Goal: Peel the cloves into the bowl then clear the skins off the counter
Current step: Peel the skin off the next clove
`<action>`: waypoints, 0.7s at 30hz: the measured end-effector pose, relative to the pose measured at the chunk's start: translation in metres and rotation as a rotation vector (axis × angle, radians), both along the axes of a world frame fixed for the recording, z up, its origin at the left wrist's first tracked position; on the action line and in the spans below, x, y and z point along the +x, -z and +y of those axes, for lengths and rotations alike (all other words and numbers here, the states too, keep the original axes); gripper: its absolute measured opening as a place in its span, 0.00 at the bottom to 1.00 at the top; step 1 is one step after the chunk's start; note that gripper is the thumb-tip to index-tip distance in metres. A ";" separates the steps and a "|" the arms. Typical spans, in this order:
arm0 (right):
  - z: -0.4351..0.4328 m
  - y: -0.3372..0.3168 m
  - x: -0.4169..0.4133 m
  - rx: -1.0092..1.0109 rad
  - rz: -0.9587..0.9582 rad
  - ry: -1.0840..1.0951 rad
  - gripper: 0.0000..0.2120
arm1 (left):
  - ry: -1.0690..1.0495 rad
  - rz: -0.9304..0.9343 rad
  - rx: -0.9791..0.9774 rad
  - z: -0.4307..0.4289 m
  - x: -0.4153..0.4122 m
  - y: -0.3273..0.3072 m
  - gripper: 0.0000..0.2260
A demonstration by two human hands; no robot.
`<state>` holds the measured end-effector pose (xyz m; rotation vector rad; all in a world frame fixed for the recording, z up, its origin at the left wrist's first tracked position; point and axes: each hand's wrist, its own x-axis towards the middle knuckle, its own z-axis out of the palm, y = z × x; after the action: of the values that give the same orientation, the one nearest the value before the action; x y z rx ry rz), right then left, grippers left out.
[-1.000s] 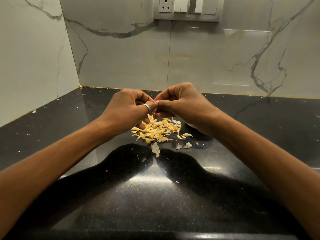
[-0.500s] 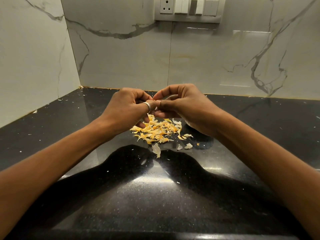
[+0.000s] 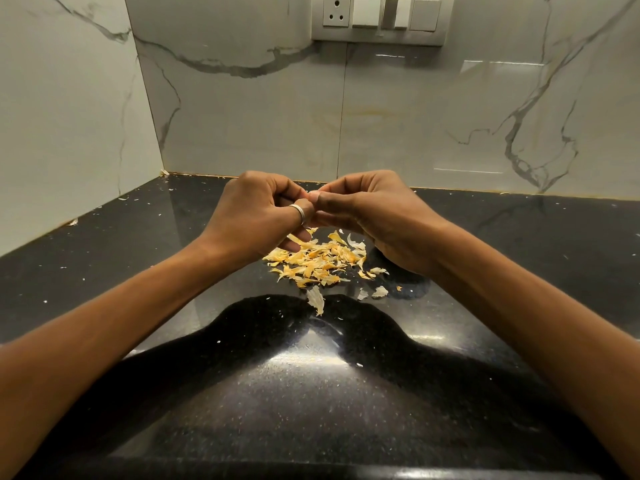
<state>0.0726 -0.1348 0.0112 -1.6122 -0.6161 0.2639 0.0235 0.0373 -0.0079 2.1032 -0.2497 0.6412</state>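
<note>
My left hand and my right hand meet fingertip to fingertip above the black counter. Both have curled fingers and pinch a small clove between them; only a pale sliver of it shows. Under the hands lies a pile of yellow-orange garlic skins. A few paler skin flakes lie nearer to me. The bowl is hidden; a dark shape behind my right wrist cannot be made out.
Marble-look walls close the counter at the back and on the left, meeting in a corner. A switch and socket panel sits high on the back wall. Tiny skin crumbs dot the counter's left side.
The hands stay joined on the clove, with only small finger shifts. The view has tilted slightly downward.
</note>
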 end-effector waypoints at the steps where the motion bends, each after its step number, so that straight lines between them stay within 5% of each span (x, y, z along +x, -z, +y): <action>1: 0.000 0.000 0.000 0.002 0.000 0.002 0.06 | 0.000 -0.002 0.009 0.000 0.000 0.000 0.03; 21: -0.002 -0.011 -0.003 0.090 0.205 -0.021 0.08 | -0.094 0.002 0.015 0.001 0.000 -0.001 0.03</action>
<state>0.0696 -0.1363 0.0219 -1.4716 -0.4807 0.4057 0.0233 0.0383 -0.0069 2.1395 -0.1558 0.6942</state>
